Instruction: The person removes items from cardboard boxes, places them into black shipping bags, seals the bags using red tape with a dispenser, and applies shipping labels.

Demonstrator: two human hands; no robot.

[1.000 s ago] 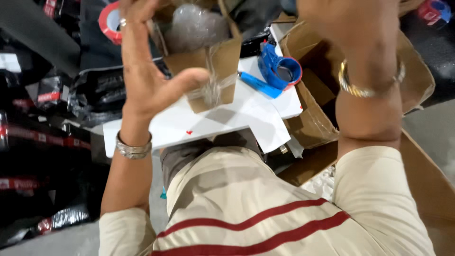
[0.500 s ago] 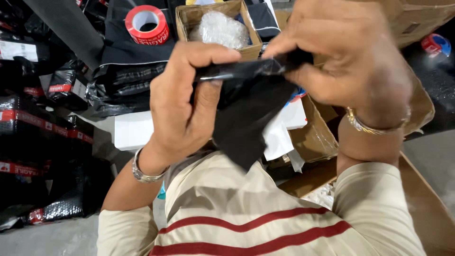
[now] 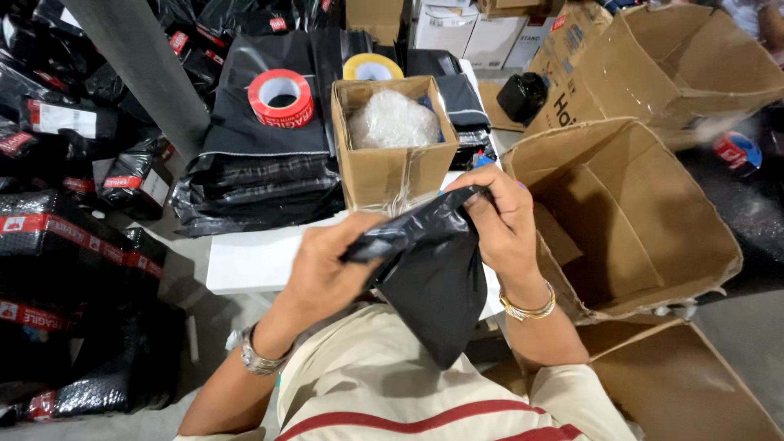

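A black plastic mailer bag (image 3: 433, 278) hangs in front of my chest, and both hands hold its top edge. My left hand (image 3: 327, 269) pinches the left end of that edge. At the right end, my right hand (image 3: 502, 224) grips the same edge. Just beyond the bag stands a small open cardboard box (image 3: 392, 167) with crumpled clear wrap (image 3: 394, 122) inside, on a white table (image 3: 253, 261).
A red tape roll (image 3: 280, 96) and a yellow one (image 3: 373, 67) lie on a stack of black mailer bags (image 3: 261, 171) behind the box. Large open cardboard boxes (image 3: 629, 212) stand to the right. Packed black parcels (image 3: 73, 245) pile up on the left.
My hands have come down from near the camera, with the black bag held between them since half a second ago. The view has tilted up to show the box and tape rolls.
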